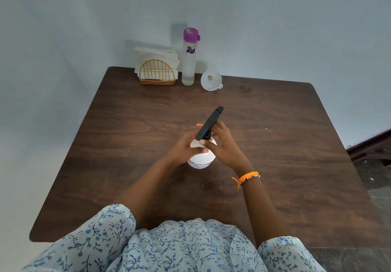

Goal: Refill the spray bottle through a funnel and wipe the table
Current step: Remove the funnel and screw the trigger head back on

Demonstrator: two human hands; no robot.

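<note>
A white spray bottle (201,160) with a black spray head (209,123) stands near the middle of the dark wooden table (127,144). My left hand (183,150) wraps around the bottle's shoulder. My right hand (224,146) grips the neck just under the black head. A white funnel (211,80) lies on its side at the far edge. Beside it stands a clear water bottle (189,59) with a purple cap, partly filled. White napkins (156,57) sit in a gold wire holder (157,73) at the back left.
The table stands against a pale wall on the far and left sides. A dark wooden piece of furniture (372,146) shows at the right over a speckled floor. My floral sleeves fill the near edge.
</note>
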